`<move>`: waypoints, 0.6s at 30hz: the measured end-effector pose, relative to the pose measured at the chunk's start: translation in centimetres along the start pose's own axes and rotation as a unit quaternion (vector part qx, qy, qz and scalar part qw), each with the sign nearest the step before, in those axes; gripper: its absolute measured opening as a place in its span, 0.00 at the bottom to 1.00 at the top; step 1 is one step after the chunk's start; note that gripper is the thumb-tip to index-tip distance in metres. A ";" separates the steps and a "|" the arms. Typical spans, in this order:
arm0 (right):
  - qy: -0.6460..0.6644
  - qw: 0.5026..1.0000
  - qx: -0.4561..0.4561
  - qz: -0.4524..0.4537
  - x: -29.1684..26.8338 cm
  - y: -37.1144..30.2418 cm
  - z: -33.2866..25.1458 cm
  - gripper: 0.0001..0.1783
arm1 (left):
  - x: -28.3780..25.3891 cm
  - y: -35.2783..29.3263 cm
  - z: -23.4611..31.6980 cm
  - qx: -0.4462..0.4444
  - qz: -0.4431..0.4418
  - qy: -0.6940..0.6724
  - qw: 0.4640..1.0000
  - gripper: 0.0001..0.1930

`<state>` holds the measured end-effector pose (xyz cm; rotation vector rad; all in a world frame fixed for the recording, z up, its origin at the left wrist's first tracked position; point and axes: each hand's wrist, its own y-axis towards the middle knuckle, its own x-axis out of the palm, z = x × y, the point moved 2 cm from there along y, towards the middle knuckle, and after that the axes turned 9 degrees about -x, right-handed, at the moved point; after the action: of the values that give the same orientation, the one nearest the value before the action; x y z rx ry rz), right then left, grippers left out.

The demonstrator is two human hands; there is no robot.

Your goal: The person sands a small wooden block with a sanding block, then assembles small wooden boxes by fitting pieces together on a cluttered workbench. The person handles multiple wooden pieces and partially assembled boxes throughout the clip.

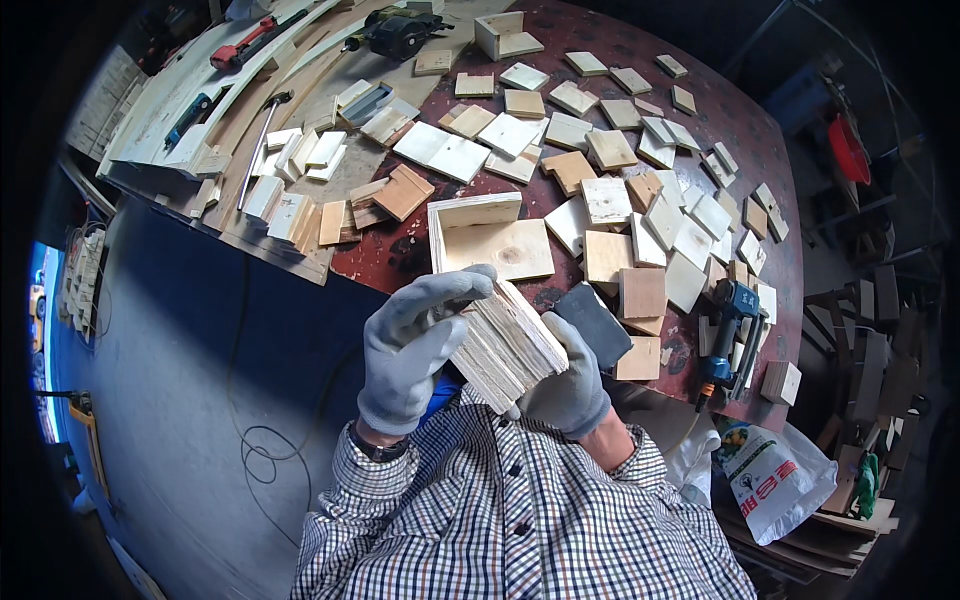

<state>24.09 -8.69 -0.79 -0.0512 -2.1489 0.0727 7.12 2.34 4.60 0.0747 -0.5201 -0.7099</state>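
Observation:
Held up in front of my chest is a stack of plywood pieces [508, 345], their rough layered edges facing up. My right hand [570, 385], in a grey work glove, clasps the right side of the stack, thumb along its edge. From the left, my left hand [410, 345], gloved too, curls around the upper left of the stack, with fingertips and thumb at its edge. Just beyond, on the table, an L-shaped joined wooden piece [490, 245] stands with one board upright. A dark grey flat block [593, 325] lies right of my right hand.
Many loose wooden squares [610, 205] cover the dark red table [700, 110]. A blue nail gun [735, 320] lies at the right edge. A hammer [262, 150], a red tool [243, 45] and a black power tool [395, 33] sit farther left. A white printed bag [775, 475] hangs lower right.

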 end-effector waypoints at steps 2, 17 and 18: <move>-0.056 0.998 -0.023 -0.016 0.2 -0.1 -0.5 0.33 | -0.7 0.0 -0.3 0.034 0.043 -0.075 0.996 0.41; 0.151 0.988 0.028 0.010 -0.1 0.0 0.0 0.33 | -0.5 0.3 0.1 -0.055 0.109 0.074 0.990 0.34; 0.120 0.992 0.022 0.017 0.1 0.0 -0.3 0.32 | -0.1 0.2 -0.2 -0.063 0.108 0.043 0.991 0.36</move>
<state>24.30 -8.67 -0.51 -0.0689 -1.9056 0.1272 7.30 2.56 4.48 -0.0684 -0.3936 -0.5245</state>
